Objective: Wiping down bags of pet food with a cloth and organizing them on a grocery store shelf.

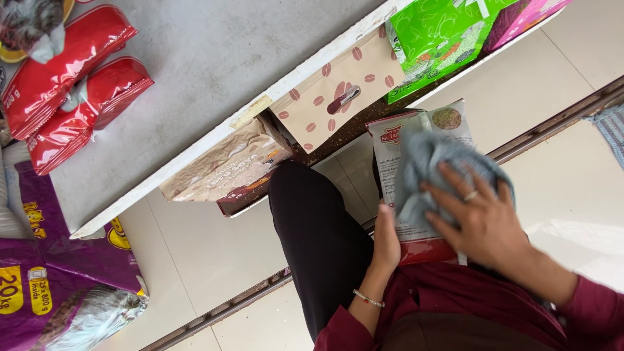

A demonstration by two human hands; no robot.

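Centrally, right of the frame's middle, a red-and-white food packet point(398, 169) rests upright against the person's lap, gripped along its lower left edge by the left hand point(386, 242), fingers closed on it. Over its face lies a grey cloth point(434, 170), pressed flat by the right hand point(478, 218) with fingers spread. The step appears to be wiping the packet; continuing calls for steady support from below. Outward: a white shelf point(214, 133) with a bean-patterned pouch point(338, 94), a green bag point(439, 36), and red packets point(71, 78) at upper left.
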